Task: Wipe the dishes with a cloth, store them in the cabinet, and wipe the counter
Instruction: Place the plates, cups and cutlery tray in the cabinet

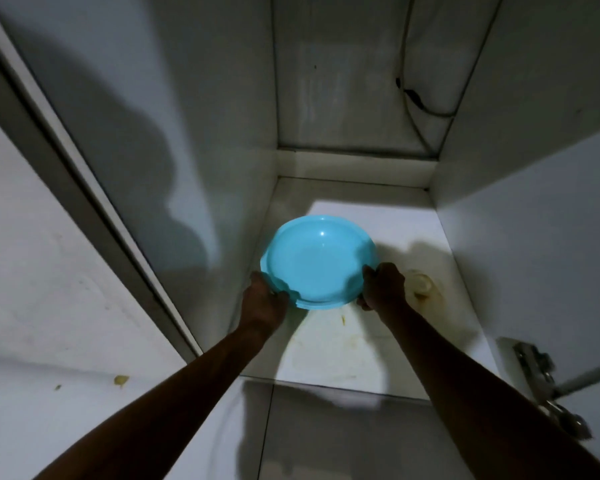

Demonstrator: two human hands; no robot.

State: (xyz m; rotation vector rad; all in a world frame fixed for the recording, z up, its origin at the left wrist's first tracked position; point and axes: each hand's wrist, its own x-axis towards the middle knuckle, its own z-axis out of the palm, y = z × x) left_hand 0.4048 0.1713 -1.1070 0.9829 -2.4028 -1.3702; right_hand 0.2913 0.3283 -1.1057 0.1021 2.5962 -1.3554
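While both arms are reaching forward into one open white cabinet (354, 98), the head view is showing its interior from the front edge to the back wall. One cabinet shelf (357, 344) is lying lit at the middle and is bearing yellowish stains near its front. One door hinge (537, 368) of bright metal is sitting at the lower right edge of the opening, and one dark cable (413, 95) is hanging along the back right corner.

One stack of turquoise plates (317, 263) is being held just above, or resting on, the left half of the shelf; contact cannot be judged. At least three stepped rims are showing at the near edge, though the exact count is unclear. Each plate is round, so no long axis applies; the hollow faces are pointing upward and tilting slightly toward the camera.

Two hands are gripping the stack at opposite sides. One left hand (265, 296) is holding the near left rim, its fingers curling beneath. One right hand (383, 287) is holding the near right rim, thumb on top and fingers wrapping under.

One small pale round object (420, 284), too dim to identify, is sitting on the shelf just beside the right hand.
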